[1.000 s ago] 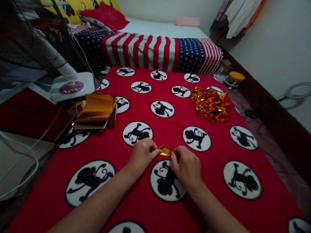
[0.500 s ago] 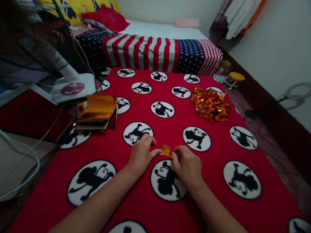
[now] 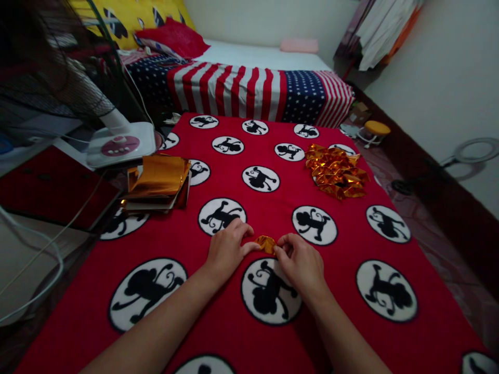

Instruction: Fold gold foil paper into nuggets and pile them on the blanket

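Note:
A small folded piece of gold foil paper rests on the red monkey-print cloth, between my two hands. My left hand has its thumb on the piece's left end, the fingers curled above. My right hand pinches the right end between thumb and fingers. At the left edge of the cloth lies a loose stack of gold foil sheets. A pile of folded gold foil pieces sits at the back right.
A fan with a white base stands at the left, beside a dark red panel and white cables. Behind the cloth is a bed with a striped cover. A yellow-topped stool stands on the floor at the right.
The gold piece's middle looks more creased and rounded between my fingers. Both hands have barely moved. The whole view has shifted slightly.

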Demonstrator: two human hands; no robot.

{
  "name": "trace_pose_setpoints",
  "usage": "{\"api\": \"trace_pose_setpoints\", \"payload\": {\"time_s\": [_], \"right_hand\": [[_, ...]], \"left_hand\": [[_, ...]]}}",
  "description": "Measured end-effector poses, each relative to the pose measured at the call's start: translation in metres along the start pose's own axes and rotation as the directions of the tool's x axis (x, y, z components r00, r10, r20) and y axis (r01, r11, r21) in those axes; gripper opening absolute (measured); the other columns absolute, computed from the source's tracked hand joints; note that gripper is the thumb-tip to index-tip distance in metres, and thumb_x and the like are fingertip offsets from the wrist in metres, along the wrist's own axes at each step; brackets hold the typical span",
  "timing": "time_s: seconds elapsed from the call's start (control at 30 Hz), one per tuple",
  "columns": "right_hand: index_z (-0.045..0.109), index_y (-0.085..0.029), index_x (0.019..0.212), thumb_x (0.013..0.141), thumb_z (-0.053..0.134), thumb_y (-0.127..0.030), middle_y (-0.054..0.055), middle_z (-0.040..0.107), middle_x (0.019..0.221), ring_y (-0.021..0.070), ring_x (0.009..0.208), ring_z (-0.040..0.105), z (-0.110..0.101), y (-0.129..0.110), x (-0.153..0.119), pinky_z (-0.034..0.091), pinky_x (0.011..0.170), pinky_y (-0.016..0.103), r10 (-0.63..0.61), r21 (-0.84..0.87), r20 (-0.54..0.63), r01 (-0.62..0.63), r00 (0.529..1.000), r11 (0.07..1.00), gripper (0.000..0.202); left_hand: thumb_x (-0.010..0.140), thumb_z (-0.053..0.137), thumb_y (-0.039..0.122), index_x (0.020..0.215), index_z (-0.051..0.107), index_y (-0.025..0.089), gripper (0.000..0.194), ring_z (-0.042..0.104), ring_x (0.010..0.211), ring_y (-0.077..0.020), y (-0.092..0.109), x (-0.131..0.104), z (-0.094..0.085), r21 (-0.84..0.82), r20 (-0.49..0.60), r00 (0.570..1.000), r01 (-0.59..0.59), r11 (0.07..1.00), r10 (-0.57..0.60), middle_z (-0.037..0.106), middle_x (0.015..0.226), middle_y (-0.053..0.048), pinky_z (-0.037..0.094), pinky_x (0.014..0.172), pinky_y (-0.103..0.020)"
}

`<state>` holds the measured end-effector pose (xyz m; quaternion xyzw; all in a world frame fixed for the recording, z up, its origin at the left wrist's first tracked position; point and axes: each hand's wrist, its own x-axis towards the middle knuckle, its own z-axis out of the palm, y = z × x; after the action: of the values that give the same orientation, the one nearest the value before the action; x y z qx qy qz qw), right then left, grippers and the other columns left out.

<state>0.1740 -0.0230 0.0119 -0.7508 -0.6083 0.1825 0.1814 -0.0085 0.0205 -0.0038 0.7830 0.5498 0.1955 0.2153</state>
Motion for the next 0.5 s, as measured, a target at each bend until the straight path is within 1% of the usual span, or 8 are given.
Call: {"api": "trace_pose_setpoints", "payload": {"time_s": [0.13, 0.27, 0.4, 0.5], "right_hand": [[0.065, -0.025, 0.080, 0.075, 0.067, -0.032, -0.003, 0.065, 0.069, 0.0153, 0.061, 0.059, -0.001, -0.002, 0.003, 0.027, 0.052, 0.025, 0.017, -0.024, 0.023, -0.016, 1.000, 1.000, 0.009], [0.063, -0.024, 0.073, 0.072, 0.068, -0.031, -0.004, 0.063, 0.064, 0.0143, 0.057, 0.057, -0.001, -0.001, 0.004, 0.027, 0.050, 0.025, 0.011, 0.018, 0.031, -0.011, 0.999, 1.000, 0.008], [0.060, -0.022, 0.069, 0.072, 0.065, -0.028, -0.004, 0.063, 0.065, 0.0131, 0.058, 0.056, 0.003, 0.005, 0.000, 0.032, 0.052, 0.024, -0.042, 0.167, 0.016, 0.039, 0.999, 0.985, 0.008], [0.060, -0.022, 0.070, 0.074, 0.063, -0.029, -0.004, 0.062, 0.062, 0.0130, 0.057, 0.056, 0.005, 0.010, 0.000, 0.035, 0.053, 0.023, -0.051, 0.315, 0.061, 0.030, 0.997, 0.949, 0.010]], "left_hand": [[0.076, 0.074, 0.038, 0.090, 0.064, 0.024, 0.023, 0.061, 0.076, -0.0140, -0.001, -0.001, 0.002, -0.029, -0.004, 1.000, -0.009, 1.000, 0.009, 0.064, 0.092, 0.001, 0.039, 0.062, -0.024], [0.075, 0.075, 0.038, 0.088, 0.064, 0.023, 0.023, 0.061, 0.075, -0.0136, -0.002, -0.002, 0.003, -0.065, -0.020, 1.000, -0.010, 0.998, 0.009, 0.064, 0.088, 0.002, 0.039, 0.062, -0.023], [0.076, 0.074, 0.036, 0.087, 0.067, 0.022, 0.019, 0.060, 0.074, -0.0135, -0.003, -0.003, 0.003, -0.110, -0.035, 0.999, -0.014, 0.994, 0.010, 0.064, 0.085, 0.001, 0.040, 0.062, -0.023], [0.076, 0.074, 0.032, 0.085, 0.071, 0.023, 0.013, 0.061, 0.080, -0.0154, -0.003, -0.003, 0.001, -0.187, -0.053, 0.998, -0.046, 0.981, 0.036, 0.067, 0.084, -0.001, 0.043, 0.068, -0.024]]}}
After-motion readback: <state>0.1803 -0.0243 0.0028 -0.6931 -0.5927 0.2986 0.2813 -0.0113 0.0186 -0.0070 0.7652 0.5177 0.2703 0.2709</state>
